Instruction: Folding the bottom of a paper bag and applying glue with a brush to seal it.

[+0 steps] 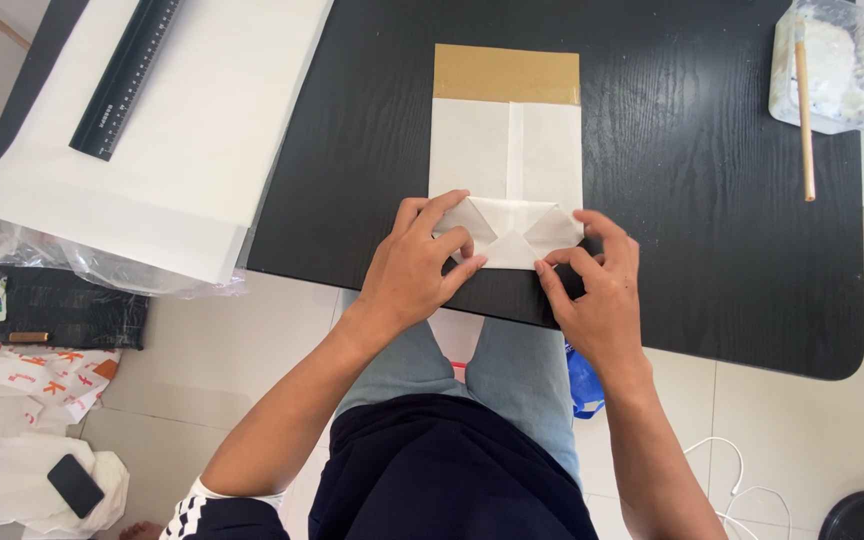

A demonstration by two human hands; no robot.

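Note:
A white paper bag [505, 150] with a brown strip at its far end lies flat on the black table [712, 200]. Its near end is folded into a diamond-shaped base with triangular flaps [512, 232]. My left hand [414, 268] presses the left side of that folded base, thumb and fingers pinching the flap. My right hand [597, 285] pinches the right side of the fold at the table's near edge.
Large white paper sheets [162, 130] with a black ruler [127, 75] on them lie at the table's left. A clear tub of white paste [824, 62] with a wooden stick [804, 120] stands at the far right. Bags, paper and a phone [75, 485] litter the floor at left.

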